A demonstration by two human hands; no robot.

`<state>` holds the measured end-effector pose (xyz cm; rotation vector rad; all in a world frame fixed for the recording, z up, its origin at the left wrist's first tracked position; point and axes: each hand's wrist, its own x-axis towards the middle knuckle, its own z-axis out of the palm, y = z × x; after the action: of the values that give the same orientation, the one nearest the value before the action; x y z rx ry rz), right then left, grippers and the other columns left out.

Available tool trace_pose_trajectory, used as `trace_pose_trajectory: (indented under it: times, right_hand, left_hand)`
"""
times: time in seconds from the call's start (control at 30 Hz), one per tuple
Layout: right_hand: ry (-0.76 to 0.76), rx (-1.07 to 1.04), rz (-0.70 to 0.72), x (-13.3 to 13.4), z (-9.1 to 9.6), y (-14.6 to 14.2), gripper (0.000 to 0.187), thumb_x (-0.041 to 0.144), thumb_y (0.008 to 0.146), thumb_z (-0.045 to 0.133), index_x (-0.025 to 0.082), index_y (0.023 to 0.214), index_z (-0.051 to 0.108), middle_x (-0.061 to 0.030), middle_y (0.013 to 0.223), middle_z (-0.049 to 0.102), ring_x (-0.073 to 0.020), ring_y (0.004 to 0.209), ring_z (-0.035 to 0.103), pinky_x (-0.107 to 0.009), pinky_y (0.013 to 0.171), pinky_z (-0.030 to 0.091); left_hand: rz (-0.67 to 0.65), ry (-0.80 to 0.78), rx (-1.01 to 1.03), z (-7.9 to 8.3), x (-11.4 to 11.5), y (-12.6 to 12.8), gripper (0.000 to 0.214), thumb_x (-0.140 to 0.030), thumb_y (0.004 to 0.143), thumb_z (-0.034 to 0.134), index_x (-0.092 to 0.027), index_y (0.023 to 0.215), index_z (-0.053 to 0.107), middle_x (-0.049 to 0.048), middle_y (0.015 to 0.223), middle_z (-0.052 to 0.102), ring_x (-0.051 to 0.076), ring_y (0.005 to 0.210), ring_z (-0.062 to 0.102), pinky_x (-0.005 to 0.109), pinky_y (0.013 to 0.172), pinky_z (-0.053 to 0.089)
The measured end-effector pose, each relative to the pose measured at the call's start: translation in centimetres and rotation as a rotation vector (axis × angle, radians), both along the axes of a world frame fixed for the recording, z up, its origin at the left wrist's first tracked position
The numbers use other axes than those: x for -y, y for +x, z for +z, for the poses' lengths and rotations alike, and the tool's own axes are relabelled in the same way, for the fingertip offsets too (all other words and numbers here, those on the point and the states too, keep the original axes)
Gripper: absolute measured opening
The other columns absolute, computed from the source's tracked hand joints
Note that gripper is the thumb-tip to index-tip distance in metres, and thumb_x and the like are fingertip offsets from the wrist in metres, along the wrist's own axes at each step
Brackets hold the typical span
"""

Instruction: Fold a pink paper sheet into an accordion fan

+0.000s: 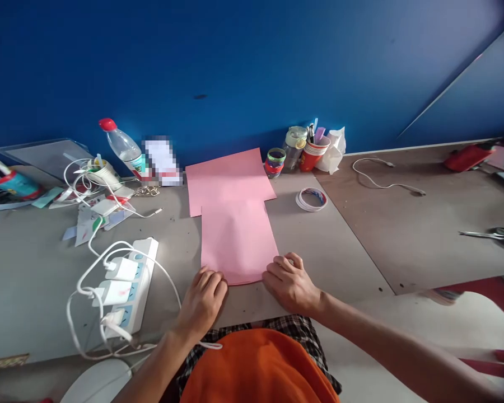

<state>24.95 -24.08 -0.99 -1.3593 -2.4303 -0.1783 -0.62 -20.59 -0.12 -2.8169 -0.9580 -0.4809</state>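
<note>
Front pink sheet [238,243] lies on the surface [336,252], straight ahead of me. Left hand [205,294] and right hand [289,284]: fingers curled, pinching its near corners, probably to keep that edge even. Far end seems to overlap back pink sheet [227,178].

A hand could pass along the flat grey tabletop [176,235] between the pink rectangular paper sheet [240,240] and the white oblong plastic power strip [145,291], though a thin white cable [167,272] trails across; rightward, a white tape ring [311,208] obstructs.
</note>
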Motion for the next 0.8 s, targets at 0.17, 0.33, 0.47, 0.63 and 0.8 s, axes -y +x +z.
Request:
trace_pose_trajectory:
  times: [0.17, 0.33, 0.47, 0.63, 0.8]
  right_hand:
    - [-0.029, 0.021, 0.006, 0.2, -0.1, 0.0, 0.015, 0.011, 0.084, 0.046, 0.018, 0.075, 0.055, -0.0036, 0.076, 0.054, -0.0183, 0.086, 0.042, -0.037, 0.091, 0.026]
    - [-0.047, -0.016, -0.015, 0.3, 0.0, -0.2, 0.017, 0.013, 0.086, 0.046, 0.018, 0.072, 0.054, -0.0032, 0.074, 0.054, -0.0177, 0.083, 0.042, -0.036, 0.089, 0.026]
    - [-0.073, -0.059, -0.025, 0.4, 0.4, -0.4, 0.018, 0.015, 0.087, 0.045, 0.017, 0.073, 0.056, -0.0036, 0.074, 0.055, -0.0180, 0.083, 0.045, -0.036, 0.086, 0.028]
    - [-0.085, -0.094, -0.017, 0.6, 0.8, -1.1, 0.015, 0.020, 0.090, 0.046, 0.018, 0.092, 0.060, -0.0054, 0.082, 0.059, -0.0198, 0.088, 0.047, -0.037, 0.086, 0.028]
    - [-0.078, -0.045, 0.001, 0.5, 0.8, -2.4, 0.014, 0.018, 0.089, 0.047, 0.018, 0.095, 0.060, -0.0051, 0.082, 0.058, -0.0195, 0.084, 0.048, -0.038, 0.085, 0.029]
  left_hand:
    - [0.034, -0.045, -0.022, 0.6, 0.6, 0.8, 0.022, -0.003, 0.085, 0.045, -0.015, 0.096, 0.059, 0.0084, 0.096, 0.059, 0.021, 0.093, 0.055, 0.038, 0.092, 0.048]
    - [0.023, -0.059, -0.001, 0.7, 0.7, 1.9, 0.021, -0.006, 0.087, 0.046, -0.015, 0.102, 0.058, 0.0081, 0.096, 0.059, 0.021, 0.090, 0.054, 0.036, 0.085, 0.049]
    - [0.019, -0.073, 0.013, 0.5, 0.7, 2.6, 0.019, -0.006, 0.087, 0.045, -0.016, 0.095, 0.059, 0.0066, 0.088, 0.059, 0.020, 0.084, 0.054, 0.034, 0.081, 0.049]
    - [0.023, -0.041, 0.073, 0.0, 0.8, 2.7, 0.016, -0.008, 0.088, 0.044, -0.015, 0.090, 0.059, 0.0071, 0.087, 0.058, 0.020, 0.083, 0.053, 0.034, 0.076, 0.049]
    - [0.018, -0.057, 0.066, -0.3, 0.9, 2.6, 0.015, -0.009, 0.088, 0.045, -0.016, 0.092, 0.058, 0.0066, 0.089, 0.058, 0.020, 0.083, 0.052, 0.033, 0.077, 0.047]
